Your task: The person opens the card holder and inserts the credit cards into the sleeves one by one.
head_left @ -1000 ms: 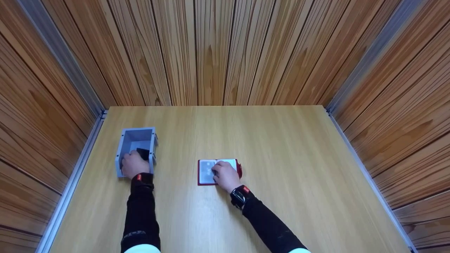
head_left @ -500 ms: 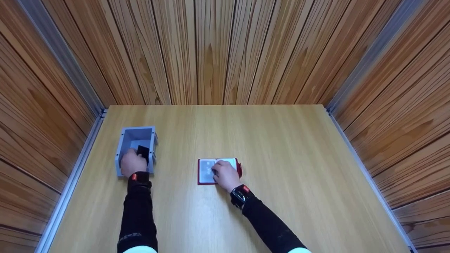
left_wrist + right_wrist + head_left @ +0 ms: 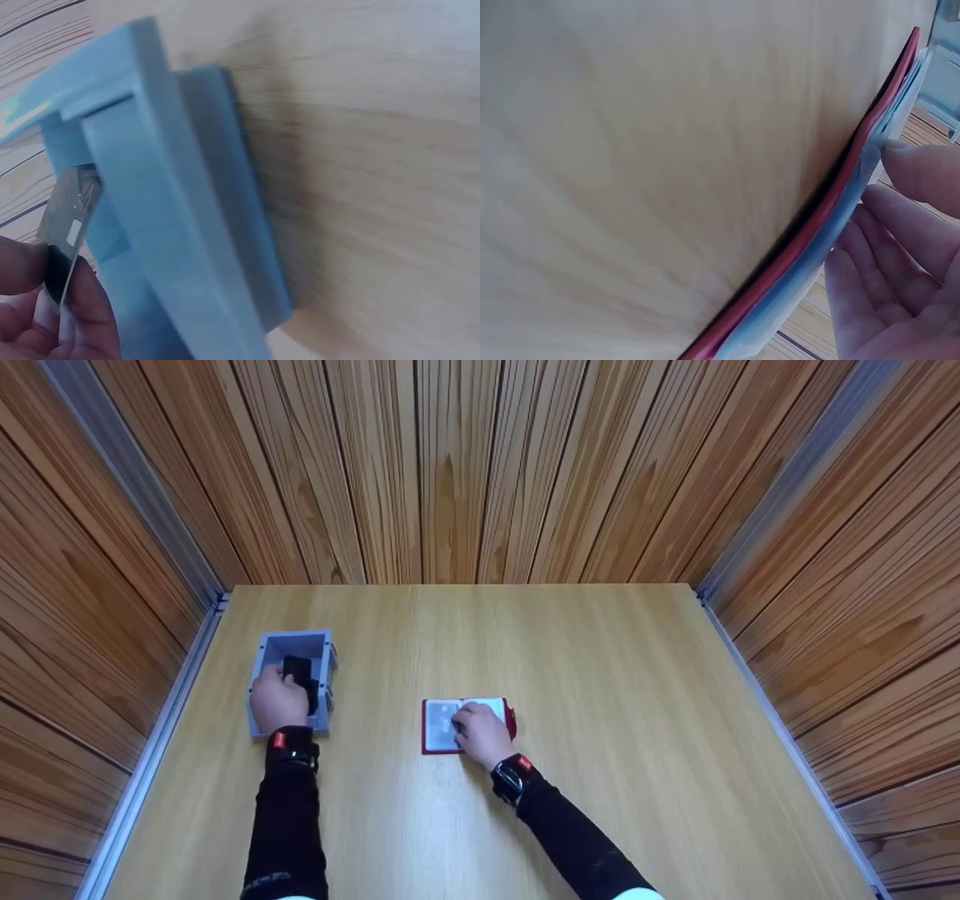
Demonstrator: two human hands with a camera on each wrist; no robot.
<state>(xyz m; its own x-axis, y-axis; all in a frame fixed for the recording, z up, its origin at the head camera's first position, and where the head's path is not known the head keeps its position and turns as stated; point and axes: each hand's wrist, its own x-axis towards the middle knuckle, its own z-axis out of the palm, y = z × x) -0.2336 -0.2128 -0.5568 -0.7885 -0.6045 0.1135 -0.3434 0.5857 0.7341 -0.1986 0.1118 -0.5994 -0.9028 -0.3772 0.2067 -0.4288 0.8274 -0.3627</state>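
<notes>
thin dark card is pinched between thumb and fingers of left hand, at mouth of grey bin. likely light, fairly stiff, maybe slippery; best taken by edges. red booklet lies open on table, its pages touched by loosely bent fingertips of right hand; soft, easily creased. another dark thing seems partly covered in bin. left hand is hemmed in by bin sides.
</notes>
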